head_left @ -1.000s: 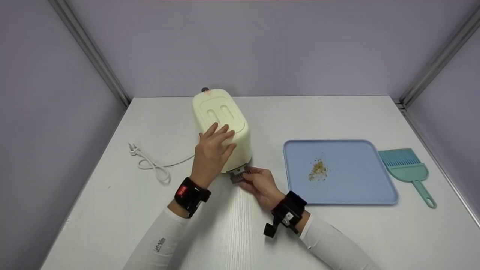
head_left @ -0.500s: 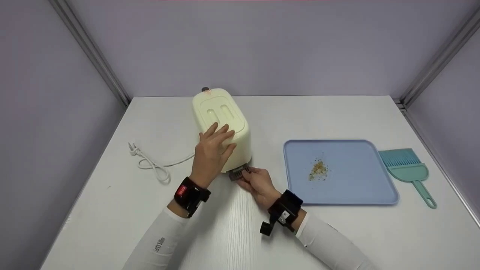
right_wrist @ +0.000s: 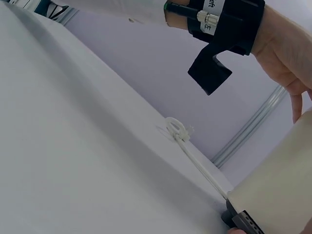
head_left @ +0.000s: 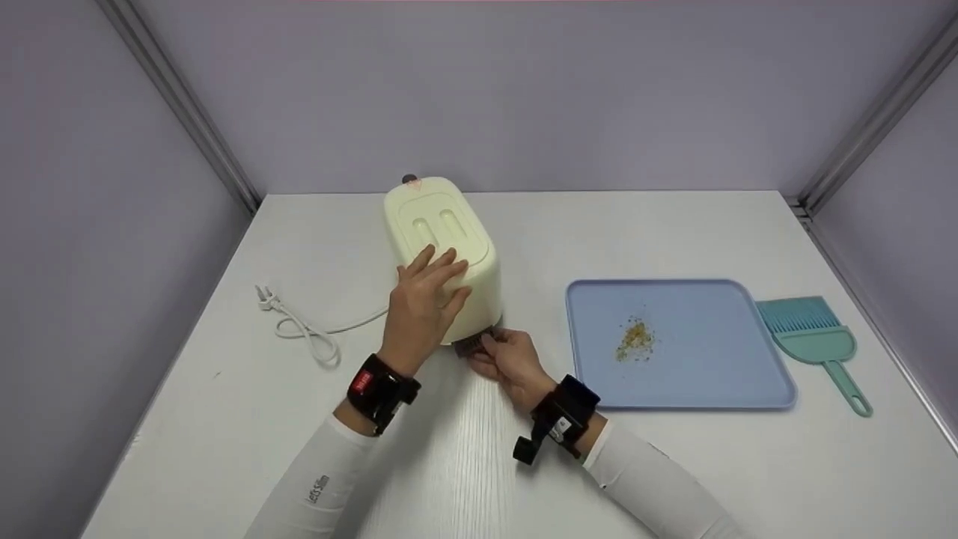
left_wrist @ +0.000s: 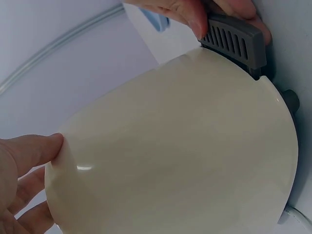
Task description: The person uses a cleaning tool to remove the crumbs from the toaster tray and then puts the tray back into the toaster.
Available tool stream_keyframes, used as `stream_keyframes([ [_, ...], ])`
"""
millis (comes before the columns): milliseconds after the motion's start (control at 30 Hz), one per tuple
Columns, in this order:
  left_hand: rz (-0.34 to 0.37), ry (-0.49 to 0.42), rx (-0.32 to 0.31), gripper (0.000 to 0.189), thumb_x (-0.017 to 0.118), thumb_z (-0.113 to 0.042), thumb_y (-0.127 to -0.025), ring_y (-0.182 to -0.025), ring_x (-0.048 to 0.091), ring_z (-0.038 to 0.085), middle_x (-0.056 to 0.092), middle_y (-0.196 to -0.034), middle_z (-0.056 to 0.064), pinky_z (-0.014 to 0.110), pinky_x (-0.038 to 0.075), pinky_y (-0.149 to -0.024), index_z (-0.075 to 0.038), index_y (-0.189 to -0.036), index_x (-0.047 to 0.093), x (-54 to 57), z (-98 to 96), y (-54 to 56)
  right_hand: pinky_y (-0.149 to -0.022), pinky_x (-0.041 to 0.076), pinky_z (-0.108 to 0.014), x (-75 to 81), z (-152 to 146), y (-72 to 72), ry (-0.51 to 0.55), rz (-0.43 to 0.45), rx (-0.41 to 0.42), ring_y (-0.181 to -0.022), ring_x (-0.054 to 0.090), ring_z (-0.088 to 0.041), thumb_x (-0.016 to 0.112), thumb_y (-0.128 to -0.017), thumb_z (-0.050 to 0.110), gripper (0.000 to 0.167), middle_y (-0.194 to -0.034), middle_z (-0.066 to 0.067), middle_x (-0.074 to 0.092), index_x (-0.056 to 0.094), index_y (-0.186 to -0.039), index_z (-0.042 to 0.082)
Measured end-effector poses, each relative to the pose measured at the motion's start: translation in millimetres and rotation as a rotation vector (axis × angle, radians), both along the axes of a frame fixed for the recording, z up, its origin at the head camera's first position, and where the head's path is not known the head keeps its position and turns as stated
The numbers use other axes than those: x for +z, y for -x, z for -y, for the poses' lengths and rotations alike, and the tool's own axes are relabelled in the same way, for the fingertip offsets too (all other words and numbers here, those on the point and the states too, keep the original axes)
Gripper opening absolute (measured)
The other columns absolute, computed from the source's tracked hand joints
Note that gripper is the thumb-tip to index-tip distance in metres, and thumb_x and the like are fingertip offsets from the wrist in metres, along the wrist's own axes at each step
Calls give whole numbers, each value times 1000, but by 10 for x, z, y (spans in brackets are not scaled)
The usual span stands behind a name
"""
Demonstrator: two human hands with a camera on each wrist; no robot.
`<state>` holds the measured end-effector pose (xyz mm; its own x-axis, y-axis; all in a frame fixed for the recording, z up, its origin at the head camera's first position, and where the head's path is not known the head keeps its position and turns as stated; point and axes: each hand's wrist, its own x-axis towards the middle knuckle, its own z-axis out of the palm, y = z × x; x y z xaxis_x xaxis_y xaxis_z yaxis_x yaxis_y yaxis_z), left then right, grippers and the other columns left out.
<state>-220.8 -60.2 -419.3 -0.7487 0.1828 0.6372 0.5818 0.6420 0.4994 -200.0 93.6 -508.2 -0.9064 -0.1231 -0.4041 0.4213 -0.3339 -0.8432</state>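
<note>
A cream toaster [head_left: 470,233] stands upright toward the left of the table, its two slot shapes facing up. My left hand [head_left: 421,311] rests on its near top edge, fingers spread and fairly straight. At the toaster's near bottom end, my right hand [head_left: 516,363] pinches the dark grey slotted handle of a crumb tray [left_wrist: 234,41] between thumb and fingers. The handle sits close against the toaster's base in the left wrist view. The rest of the tray is hidden inside the toaster.
A blue tray [head_left: 703,352] with a small pile of crumbs [head_left: 636,339] lies to the right. Beside it is a green brush with a dustpan-shaped head [head_left: 816,340]. The toaster's white cord and plug [head_left: 268,299] lie on the left.
My right hand has moved slightly forward and left, and the crumb tray has slid further into the toaster's base. The left hand and toaster have stayed in place.
</note>
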Motion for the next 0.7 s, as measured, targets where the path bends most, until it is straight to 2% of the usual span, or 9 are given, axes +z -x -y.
stream_keyframes([
  [233, -19, 5, -5, 32, 83, -11, -87, -134, 58, 41, 71, -132, 15, 83, 36, -101, -7, -117, 76, 3, 5, -4, -89, 62, -29, -16, 20, 24, -5, 11, -9, -100, 75, -22, 44, -109, 6, 41, -125, -29, 68, 45, -143, -17],
  [500, -16, -1, -1, 32, 83, -10, -86, -135, 58, 40, 71, -132, 15, 83, 35, -101, -7, -118, 76, 10, -14, 0, -84, 62, -26, -32, 22, 38, -6, 15, -11, -97, 75, -20, 44, -109, 6, 37, -114, -22, 73, 50, -139, -15],
  [700, -8, 2, 5, 33, 83, -10, -86, -135, 58, 40, 71, -131, 14, 83, 35, -101, -7, -117, 76, 10, -18, -2, -84, 62, -27, -34, 36, 43, -13, 20, -20, -100, 74, -21, 43, -109, 5, 40, -121, -26, 70, 46, -142, -16],
])
